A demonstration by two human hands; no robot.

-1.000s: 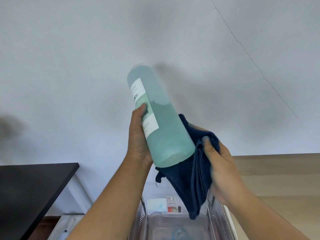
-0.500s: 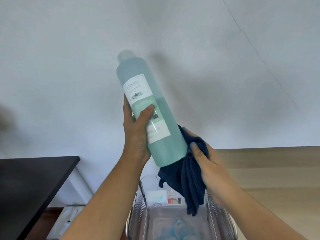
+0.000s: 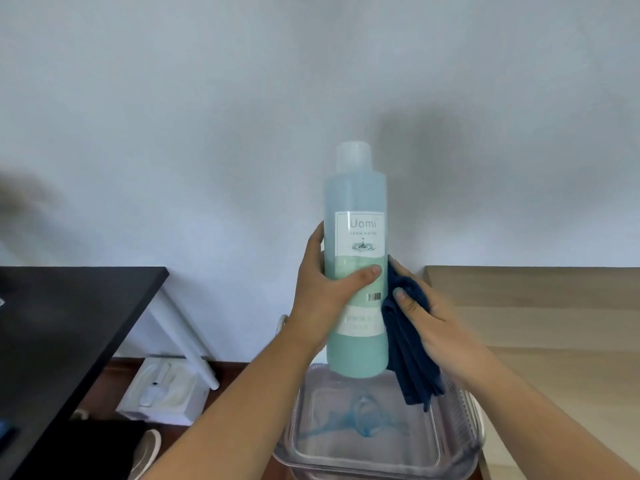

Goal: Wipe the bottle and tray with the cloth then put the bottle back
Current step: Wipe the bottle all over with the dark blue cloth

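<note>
left hand (image 3: 323,299) grips upright bottle (image 3: 356,271); right hand (image 3: 427,320) presses cloth (image 3: 408,344) against it.

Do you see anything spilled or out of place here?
Yes. Blue streaks lie on the floor of the clear tray, under the held bottle; they look like spilled liquid, not yet wiped.

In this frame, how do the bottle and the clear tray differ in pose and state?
The bottle is held upright in the air by the left hand; the tray lies flat beneath it. The bottle is tall and nearly full of teal liquid; the tray is low, with only a blue smear. The cloth in the right hand lies against the bottle, not the tray's floor. Both are see-through.
</note>
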